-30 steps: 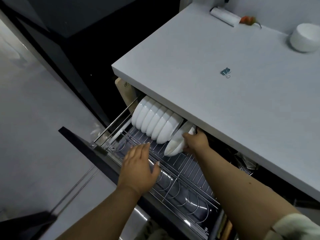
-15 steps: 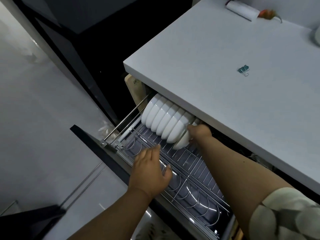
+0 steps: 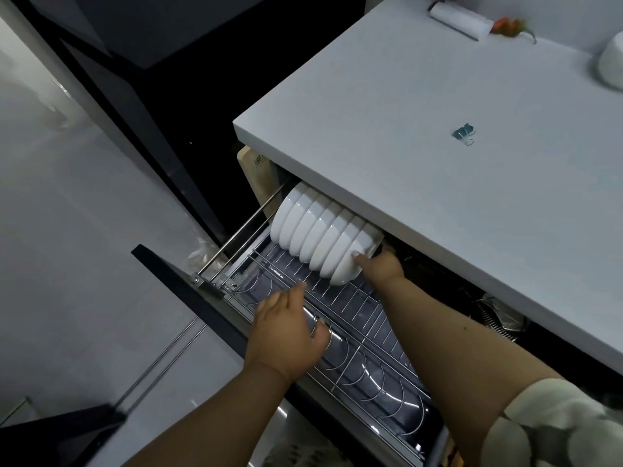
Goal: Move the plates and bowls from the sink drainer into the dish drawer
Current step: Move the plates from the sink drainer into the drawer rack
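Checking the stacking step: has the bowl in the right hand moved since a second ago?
Yes. The bowl was tilted apart from the row of bowls; the right hand has pushed it left, upright against the row.

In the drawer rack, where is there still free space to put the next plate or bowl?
The wire rack is bare right of the last bowl, along the back row beside the right hand. The front slots, right of the left hand, are empty too. The back left is crowded with a row of bowls.
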Motion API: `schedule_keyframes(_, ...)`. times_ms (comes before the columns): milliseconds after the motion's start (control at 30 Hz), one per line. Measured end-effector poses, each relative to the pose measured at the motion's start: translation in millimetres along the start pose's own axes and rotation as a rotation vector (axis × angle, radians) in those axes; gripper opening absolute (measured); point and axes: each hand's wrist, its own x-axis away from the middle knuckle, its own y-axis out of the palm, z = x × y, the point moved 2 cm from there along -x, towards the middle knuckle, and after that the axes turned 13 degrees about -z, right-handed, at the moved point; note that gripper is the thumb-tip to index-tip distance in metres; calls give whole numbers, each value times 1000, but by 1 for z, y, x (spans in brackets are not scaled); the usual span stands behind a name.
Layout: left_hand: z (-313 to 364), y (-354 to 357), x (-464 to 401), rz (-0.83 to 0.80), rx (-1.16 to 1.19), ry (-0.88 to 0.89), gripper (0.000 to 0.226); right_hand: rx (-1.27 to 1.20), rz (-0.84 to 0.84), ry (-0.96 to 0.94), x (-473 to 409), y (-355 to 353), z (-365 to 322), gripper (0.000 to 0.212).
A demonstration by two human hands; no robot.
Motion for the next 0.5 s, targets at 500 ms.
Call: schedule_keyframes(500, 24, -7, 29, 27, 201, -8, 50, -496, -53, -6, 108, 6, 120, 28)
